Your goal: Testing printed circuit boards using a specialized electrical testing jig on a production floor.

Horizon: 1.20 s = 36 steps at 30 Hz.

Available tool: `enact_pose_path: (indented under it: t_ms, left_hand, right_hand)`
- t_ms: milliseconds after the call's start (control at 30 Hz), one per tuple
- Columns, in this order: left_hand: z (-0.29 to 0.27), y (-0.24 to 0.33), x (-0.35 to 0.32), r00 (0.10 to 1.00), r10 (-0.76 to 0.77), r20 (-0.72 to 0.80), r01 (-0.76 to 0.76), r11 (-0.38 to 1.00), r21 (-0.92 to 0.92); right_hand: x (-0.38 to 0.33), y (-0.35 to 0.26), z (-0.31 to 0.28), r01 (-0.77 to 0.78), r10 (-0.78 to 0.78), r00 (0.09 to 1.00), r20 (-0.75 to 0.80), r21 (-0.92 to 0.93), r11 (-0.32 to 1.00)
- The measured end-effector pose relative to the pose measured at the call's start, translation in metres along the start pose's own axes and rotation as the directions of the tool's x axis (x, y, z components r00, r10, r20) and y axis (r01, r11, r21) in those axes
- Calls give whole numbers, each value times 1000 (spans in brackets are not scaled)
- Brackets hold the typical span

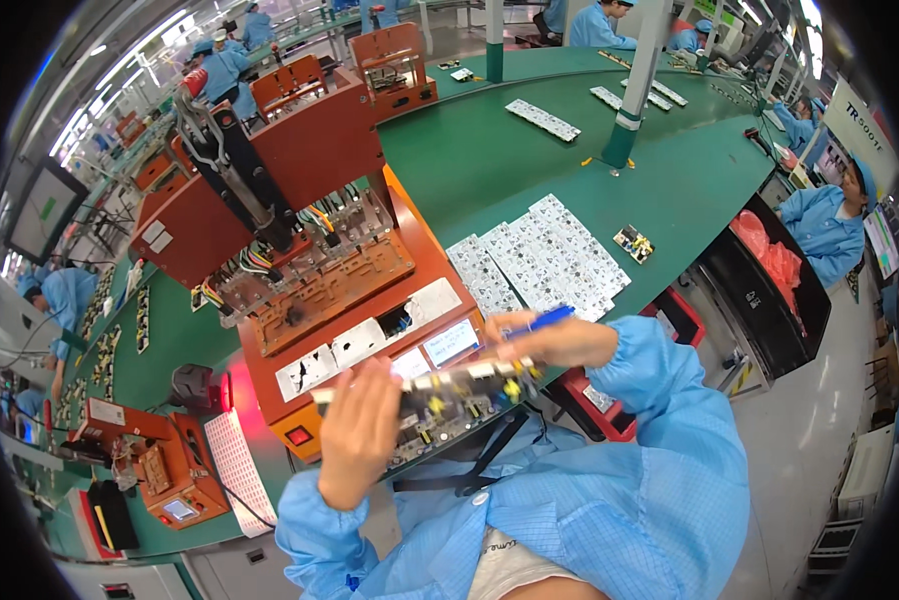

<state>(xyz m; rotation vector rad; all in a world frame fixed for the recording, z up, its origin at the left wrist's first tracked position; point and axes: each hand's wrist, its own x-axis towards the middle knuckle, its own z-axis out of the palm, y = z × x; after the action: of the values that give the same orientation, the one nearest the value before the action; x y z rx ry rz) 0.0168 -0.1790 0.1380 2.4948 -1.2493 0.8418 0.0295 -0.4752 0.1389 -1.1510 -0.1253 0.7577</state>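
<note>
A long circuit board panel (pixel 459 408) with yellow and dark components is held up in front of my body, a little blurred. My left hand (pixel 359 425) grips its left end, fingers over the top edge. At its upper right edge is my right hand (pixel 564 342), closed around a blue pen (pixel 551 317); whether these fingers also hold the panel I cannot tell. Just beyond the panel stands an orange-red test fixture (pixel 359 330) with a raised clamp lever (pixel 254 190), wired probes and a small lit screen (pixel 451 342).
White printed panels (pixel 549 255) lie on the green bench (pixel 469 150) right of the fixture, near a small loose board (pixel 633 244). A smaller orange fixture (pixel 184 480) and a label sheet (pixel 237 470) sit at left. Red bins (pixel 594 405) stand at right; co-workers (pixel 824 220) sit beyond.
</note>
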Motion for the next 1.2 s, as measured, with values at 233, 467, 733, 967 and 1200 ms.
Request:
enact_pose_path:
  t_ms: [233,467,733,967,1200]
  left_hand:
    - [13,-53,10,948,-307,88,317,938,-142]
    - [35,-66,-8,939,-343,39,345,933,-99]
    - [54,-51,-74,647,-760,-58,664,600,-447]
    - [64,-72,-79,711,-687,-148,612,709,-350]
    - [60,-126,-59,620,-785,-13,643,517,-565]
  right_hand:
    - [66,7,-14,569,-685,724,-78,-495,657]
    - [78,43,-8,320,-820,572,-22,-914,248]
    - [98,68,-8,380,-926,378,4,-913,151]
    - [116,51,5,545,-926,335,-176,-765,343]
    - [186,21,-18,606,-973,185,-136,-764,222]
